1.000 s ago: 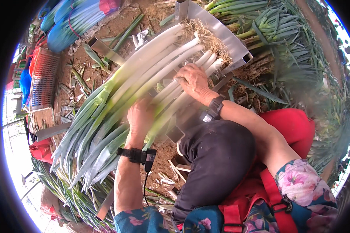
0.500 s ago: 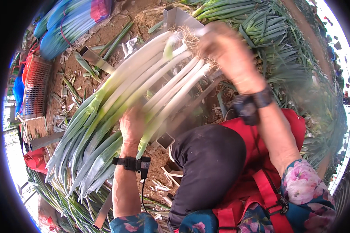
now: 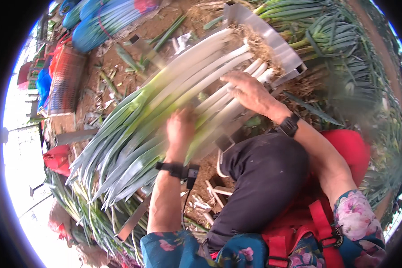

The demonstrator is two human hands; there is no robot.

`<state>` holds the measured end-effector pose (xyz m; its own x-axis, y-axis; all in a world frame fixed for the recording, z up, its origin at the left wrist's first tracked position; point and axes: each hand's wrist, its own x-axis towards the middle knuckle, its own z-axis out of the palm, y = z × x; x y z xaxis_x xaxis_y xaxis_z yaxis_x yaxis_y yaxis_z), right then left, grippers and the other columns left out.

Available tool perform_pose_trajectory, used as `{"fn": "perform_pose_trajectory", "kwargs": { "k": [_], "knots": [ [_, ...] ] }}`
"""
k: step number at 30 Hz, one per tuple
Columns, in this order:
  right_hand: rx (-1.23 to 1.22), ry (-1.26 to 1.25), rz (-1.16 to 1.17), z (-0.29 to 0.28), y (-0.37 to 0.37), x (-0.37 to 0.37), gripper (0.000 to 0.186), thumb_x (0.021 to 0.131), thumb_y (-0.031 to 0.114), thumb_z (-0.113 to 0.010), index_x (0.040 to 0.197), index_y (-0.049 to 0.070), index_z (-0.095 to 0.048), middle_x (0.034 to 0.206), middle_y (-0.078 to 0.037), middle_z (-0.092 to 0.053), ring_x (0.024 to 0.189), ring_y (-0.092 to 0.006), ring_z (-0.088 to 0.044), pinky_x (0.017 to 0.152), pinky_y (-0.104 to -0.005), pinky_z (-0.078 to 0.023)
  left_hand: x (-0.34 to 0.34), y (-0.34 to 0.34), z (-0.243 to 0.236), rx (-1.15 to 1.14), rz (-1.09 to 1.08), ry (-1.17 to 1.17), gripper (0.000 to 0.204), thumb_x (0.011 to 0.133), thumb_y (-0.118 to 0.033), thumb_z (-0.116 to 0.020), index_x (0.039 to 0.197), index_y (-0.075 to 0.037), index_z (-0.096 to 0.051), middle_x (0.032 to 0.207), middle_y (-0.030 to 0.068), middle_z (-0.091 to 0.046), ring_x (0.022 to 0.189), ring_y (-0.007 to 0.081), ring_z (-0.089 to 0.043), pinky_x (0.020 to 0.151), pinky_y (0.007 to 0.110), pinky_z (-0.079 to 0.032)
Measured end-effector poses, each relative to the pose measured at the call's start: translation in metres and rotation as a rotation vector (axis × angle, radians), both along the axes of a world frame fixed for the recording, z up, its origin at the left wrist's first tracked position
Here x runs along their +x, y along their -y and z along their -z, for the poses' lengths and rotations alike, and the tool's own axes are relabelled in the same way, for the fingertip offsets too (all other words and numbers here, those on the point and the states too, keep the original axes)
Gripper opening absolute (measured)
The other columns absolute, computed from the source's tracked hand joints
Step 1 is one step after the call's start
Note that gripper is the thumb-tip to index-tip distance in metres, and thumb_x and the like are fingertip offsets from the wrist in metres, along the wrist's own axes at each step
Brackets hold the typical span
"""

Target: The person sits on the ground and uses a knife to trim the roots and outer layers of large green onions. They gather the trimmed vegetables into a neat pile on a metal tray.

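Head view shows the right hand (image 3: 250, 91) lying flat, fingers spread, on the white stalks of the leeks (image 3: 165, 107), close to their rooty ends against the metal tray (image 3: 277, 44). Left hand (image 3: 181, 129) presses on the middle of the same bundle, blurred, so whether its fingers are together I cannot tell. Roughly ten leeks lie side by side, green tops pointing lower left
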<state>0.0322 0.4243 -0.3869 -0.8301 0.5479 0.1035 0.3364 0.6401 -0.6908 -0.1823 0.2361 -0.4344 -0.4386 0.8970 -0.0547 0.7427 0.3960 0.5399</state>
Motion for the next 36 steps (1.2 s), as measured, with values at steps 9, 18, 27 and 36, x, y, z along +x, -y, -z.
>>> {"fn": "perform_pose_trajectory", "kwargs": {
  "k": [9, 18, 27, 36],
  "knots": [
    [0.398, 0.139, -0.055, 0.04, 0.028, -0.01, 0.055, 0.087, 0.018, -0.067, 0.14, 0.008, -0.06, 0.143, -0.012, -0.058, 0.137, -0.0326, -0.047, 0.111, -0.0509, -0.034, -0.004, 0.019, -0.029, 0.112, -0.065, -0.255, 0.029, 0.085, -0.013, -0.075, 0.113, -0.015, -0.074, 0.115, 0.0078, -0.067, 0.114, 0.0302, -0.059, 0.099, 0.045, -0.045],
    [0.399, 0.158, 0.013, 0.048, 0.037, -0.013, 0.059, 0.086, 0.023, -0.068, 0.143, 0.008, -0.059, 0.147, -0.011, -0.054, 0.143, -0.0313, -0.041, 0.115, -0.0506, -0.03, -0.052, 0.025, -0.019, -0.166, -0.062, -0.474, 0.039, 0.088, -0.032, -0.074, 0.12, -0.012, -0.067, 0.114, 0.0123, -0.066, 0.112, 0.0346, -0.061, 0.094, 0.051, -0.044],
    [0.324, 0.057, 0.036, 0.049, 0.029, -0.001, 0.058, 0.084, 0.021, -0.072, 0.14, 0.01, -0.061, 0.144, -0.008, -0.057, 0.141, -0.0312, -0.044, 0.115, -0.0488, -0.032, -0.041, 0.025, -0.01, -0.054, 0.096, -0.214, 0.032, 0.089, -0.017, -0.069, 0.12, -0.011, -0.067, 0.112, 0.0125, -0.067, 0.108, 0.0354, -0.062, 0.093, 0.051, -0.046],
    [0.381, 0.01, 0.1, 0.034, -0.004, -0.03, 0.042, 0.09, 0.017, -0.068, 0.131, 0.012, -0.066, 0.138, -0.012, -0.061, 0.137, -0.0334, -0.049, 0.114, -0.0503, -0.037, -0.031, 0.029, -0.012, -0.162, -0.006, -0.228, 0.029, 0.09, -0.02, -0.066, 0.118, -0.015, -0.07, 0.116, 0.0117, -0.068, 0.112, 0.034, -0.063, 0.095, 0.049, -0.046]
  ]
}}
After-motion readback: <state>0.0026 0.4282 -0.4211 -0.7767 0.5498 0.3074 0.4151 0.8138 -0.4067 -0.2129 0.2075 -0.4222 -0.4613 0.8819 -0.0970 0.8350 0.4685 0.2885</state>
